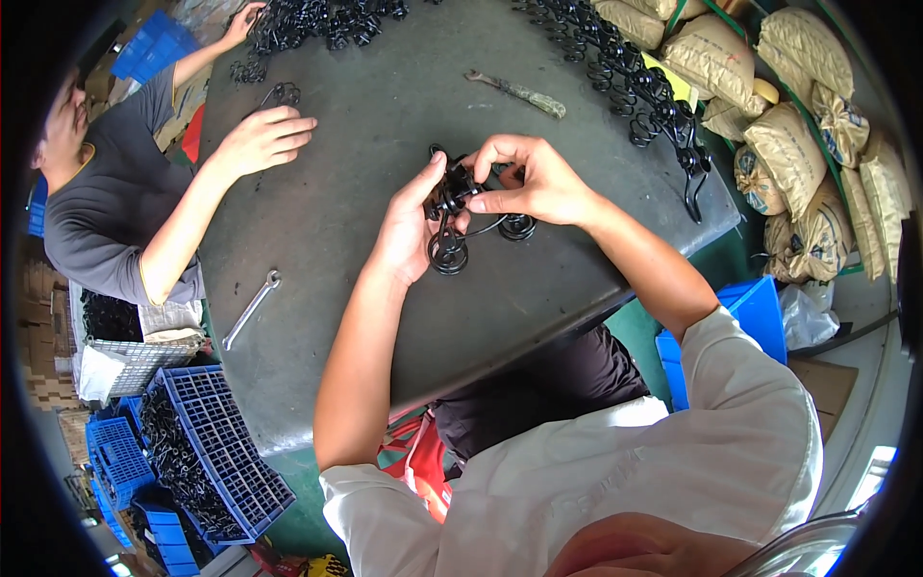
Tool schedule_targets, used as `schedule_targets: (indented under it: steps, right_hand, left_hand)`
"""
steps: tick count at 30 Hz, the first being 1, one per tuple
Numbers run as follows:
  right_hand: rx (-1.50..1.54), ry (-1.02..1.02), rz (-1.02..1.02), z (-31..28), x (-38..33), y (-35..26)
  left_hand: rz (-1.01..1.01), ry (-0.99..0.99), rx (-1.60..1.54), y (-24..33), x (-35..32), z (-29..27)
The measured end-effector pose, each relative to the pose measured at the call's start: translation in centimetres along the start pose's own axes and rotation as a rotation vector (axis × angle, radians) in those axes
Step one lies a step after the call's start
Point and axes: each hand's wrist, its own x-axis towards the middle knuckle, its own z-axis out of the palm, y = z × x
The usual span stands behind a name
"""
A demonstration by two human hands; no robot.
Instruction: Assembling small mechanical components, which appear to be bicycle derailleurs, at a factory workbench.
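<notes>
Over the middle of the dark table [346,337], my left hand [409,226] is closed on a black coiled-wire spring part [449,254]. Its thumb points up along the side of the part. My right hand [538,183] pinches the same cluster from the right, thumb below and fingers curled above. Round wire loops hang under both hands, one of them a second coil [517,227] beneath the right fingers. My fingers hide the middle of the cluster, so I cannot tell how many pieces are in it.
A wrench [252,310] lies at the left, and a tool with a wrapped handle [519,93] lies farther back. Black springs [625,72] line the far right edge; another pile [322,21] is at the back. A co-worker's hand [261,139] is at the left. Sacks [711,58] stand right.
</notes>
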Motion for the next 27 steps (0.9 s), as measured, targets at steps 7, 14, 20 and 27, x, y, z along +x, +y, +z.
schedule_targets:
  steps: [7, 14, 20, 27]
  right_hand:
    - [-0.123, 0.020, 0.013, 0.7, -0.1, -1.2]
    - [-0.135, -0.103, -0.018, 0.2, 0.5, -1.3]
    - [-0.031, -0.097, 0.042, -0.2, 0.5, -1.0]
    - [-0.001, -0.070, 0.057, -0.1, 0.4, -0.5]
  left_hand:
    - [0.009, 0.090, 0.008, -0.7, -0.1, 0.1]
    - [0.020, 0.048, 0.015, -0.5, 0.4, -0.2]
    - [0.044, 0.012, 0.035, -0.3, 0.3, 0.0]
    - [-0.007, 0.075, -0.070, -0.2, 0.3, 0.0]
